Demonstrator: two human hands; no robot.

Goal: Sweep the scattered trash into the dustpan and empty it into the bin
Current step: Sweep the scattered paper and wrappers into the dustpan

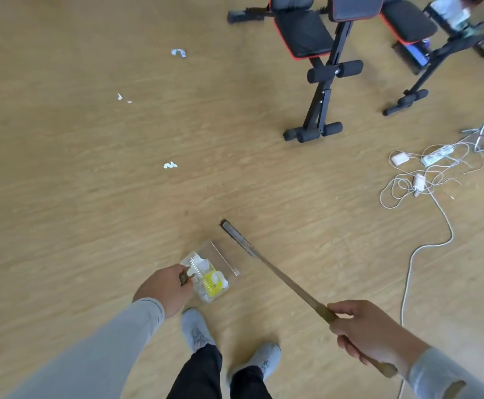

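Observation:
My left hand (166,289) grips the handle of a clear dustpan (220,260) that sits low over the wooden floor just ahead of my feet. White scraps and a yellow piece (213,282) lie inside it. My right hand (367,332) grips the long broom handle (286,279), which slants up and left to the narrow broom head (236,236) beside the dustpan's open edge. White paper scraps lie scattered farther off: one (170,165) in the middle, two tiny bits (123,98) to the left, one (179,52) far back. No bin is in view.
Black and red exercise benches (318,67) stand at the back right. A tangle of white cables, chargers and a power strip (433,159) lies on the right, with one cable (410,269) trailing toward my right arm. My grey shoes (229,344) are below the dustpan.

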